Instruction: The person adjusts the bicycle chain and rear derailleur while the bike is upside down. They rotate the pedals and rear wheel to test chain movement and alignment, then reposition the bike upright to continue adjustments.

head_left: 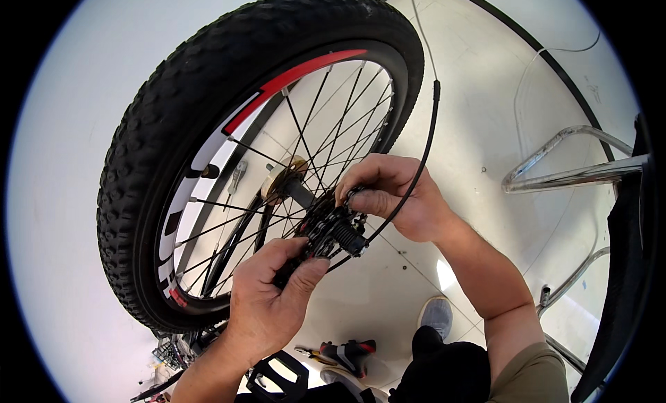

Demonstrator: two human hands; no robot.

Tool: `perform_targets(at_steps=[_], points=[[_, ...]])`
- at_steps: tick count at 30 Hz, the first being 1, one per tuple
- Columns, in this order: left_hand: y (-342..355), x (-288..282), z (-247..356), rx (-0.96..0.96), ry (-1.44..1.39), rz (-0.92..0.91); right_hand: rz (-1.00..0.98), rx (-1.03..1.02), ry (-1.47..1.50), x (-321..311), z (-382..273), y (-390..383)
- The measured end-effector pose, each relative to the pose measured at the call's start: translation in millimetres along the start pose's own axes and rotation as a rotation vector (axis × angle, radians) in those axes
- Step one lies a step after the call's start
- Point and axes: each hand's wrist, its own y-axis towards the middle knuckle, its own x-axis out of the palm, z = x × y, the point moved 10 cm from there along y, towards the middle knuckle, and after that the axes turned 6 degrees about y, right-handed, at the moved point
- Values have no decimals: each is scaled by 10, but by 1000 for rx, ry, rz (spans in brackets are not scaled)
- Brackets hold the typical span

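A bicycle wheel with a knobby black tire (149, 136) and red-and-white rim stands tilted before me. At its hub, my right hand (402, 195) pinches a black bicycle chain (356, 192) between thumb and fingers. Lower left, my left hand (270, 288) is closed around the chain's other side, its fingertips close to the rear derailleur (350, 238). Both hands partly cover the chain and the sprockets. A black cable (424, 153) curves down past my right hand to the derailleur. Behind the spokes shows a gold-coloured disc (283, 177).
A black pedal (279, 379) is at the bottom beside my left forearm. On the tiled floor lies a black-and-red tool (352, 354), near my grey shoe (437, 314). Chrome tube legs (576, 173) and a black seat edge stand at the right.
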Motion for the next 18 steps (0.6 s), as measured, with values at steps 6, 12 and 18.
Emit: perform_targets(at_steps=[6, 12, 18], points=[[17, 28, 18, -46, -261, 12, 58, 56, 16, -32, 84, 17], [43, 51, -33, -31, -285, 0, 124, 120, -110, -70, 111, 3], [28, 20, -51, -17, -289, 20, 184, 208, -155, -48, 128, 16]])
